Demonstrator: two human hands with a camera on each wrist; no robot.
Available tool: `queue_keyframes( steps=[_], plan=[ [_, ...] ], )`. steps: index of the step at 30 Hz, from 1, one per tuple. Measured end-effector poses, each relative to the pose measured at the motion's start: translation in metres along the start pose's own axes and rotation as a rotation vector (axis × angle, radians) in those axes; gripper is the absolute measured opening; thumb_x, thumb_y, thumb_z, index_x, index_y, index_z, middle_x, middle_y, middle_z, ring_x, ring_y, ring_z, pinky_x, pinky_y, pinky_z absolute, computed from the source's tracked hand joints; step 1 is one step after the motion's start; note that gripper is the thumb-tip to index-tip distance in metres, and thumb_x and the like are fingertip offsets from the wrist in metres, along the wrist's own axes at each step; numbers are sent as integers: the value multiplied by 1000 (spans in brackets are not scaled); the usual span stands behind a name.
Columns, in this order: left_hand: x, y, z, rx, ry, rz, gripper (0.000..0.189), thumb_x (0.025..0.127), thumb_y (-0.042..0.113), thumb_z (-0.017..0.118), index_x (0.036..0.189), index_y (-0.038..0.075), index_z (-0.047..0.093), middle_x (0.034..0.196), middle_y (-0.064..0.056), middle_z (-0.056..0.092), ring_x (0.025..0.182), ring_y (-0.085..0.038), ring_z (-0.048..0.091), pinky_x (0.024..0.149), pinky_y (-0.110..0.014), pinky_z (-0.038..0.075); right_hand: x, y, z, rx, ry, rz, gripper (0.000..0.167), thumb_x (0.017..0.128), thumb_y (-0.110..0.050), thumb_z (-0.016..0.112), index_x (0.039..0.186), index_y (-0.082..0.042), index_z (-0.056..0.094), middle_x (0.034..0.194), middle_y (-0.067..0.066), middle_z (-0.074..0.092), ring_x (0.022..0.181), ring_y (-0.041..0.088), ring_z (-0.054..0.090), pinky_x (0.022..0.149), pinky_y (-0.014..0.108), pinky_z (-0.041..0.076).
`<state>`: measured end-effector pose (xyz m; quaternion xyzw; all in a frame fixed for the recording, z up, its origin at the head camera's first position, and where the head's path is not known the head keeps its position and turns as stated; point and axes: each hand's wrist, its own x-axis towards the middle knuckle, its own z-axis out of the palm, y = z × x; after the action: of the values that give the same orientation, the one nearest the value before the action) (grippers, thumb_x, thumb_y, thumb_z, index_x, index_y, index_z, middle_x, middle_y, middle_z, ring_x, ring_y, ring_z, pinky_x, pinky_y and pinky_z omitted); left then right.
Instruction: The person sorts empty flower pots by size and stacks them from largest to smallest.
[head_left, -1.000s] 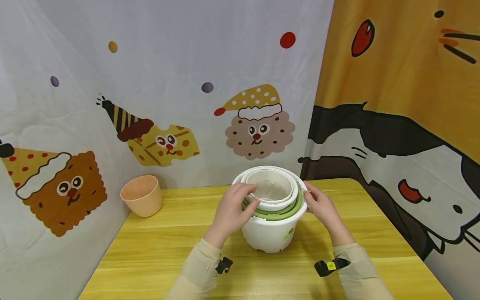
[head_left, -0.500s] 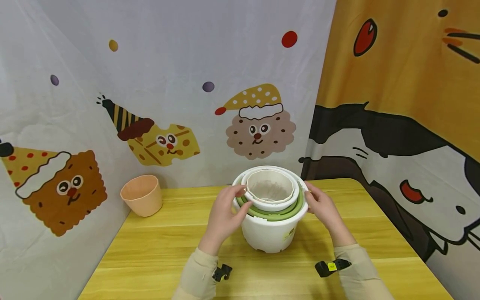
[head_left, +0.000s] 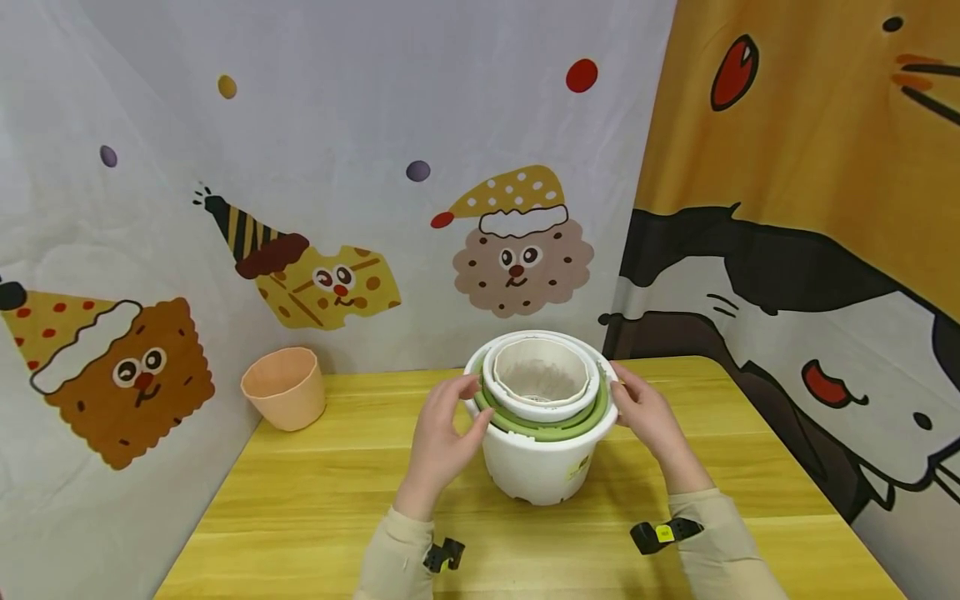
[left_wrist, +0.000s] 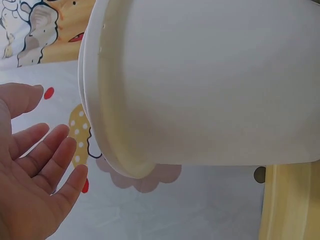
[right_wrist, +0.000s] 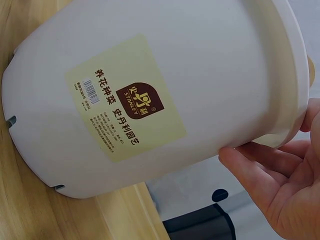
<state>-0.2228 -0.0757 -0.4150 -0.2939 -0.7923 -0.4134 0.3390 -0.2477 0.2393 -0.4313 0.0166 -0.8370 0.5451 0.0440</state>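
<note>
A large white flowerpot stands upright on the table. Nested inside it are a green pot, a smaller white pot and a cream-white pot innermost. My right hand grips the big pot's rim from the right; in the right wrist view its thumb lies under the rim, beside a printed label. My left hand is by the rim's left side, fingers spread and relaxed. In the left wrist view the left hand is apart from the pot wall.
A peach-coloured pot stands at the table's back left corner. Behind the wooden table hangs a pale printed curtain, with an orange one at the right.
My left hand has drawn back leftward from the innermost pot's rim, its fingers parting. The right hand stays at the big flowerpot's rim, and the nested pots have not moved.
</note>
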Motion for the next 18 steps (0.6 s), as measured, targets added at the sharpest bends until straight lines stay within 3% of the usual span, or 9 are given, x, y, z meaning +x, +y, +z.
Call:
queue_keyframes(
  steps=[18],
  plan=[
    [-29, -15, -8, 0, 73, -137, 46, 82, 8, 78, 123, 0, 61, 108, -10, 66, 100, -23, 61, 91, -42, 51, -1, -1, 0, -2, -2, 9, 56, 105, -35, 43, 154, -10, 35, 146, 23, 45, 117, 34, 56, 82, 30, 57]
  ],
)
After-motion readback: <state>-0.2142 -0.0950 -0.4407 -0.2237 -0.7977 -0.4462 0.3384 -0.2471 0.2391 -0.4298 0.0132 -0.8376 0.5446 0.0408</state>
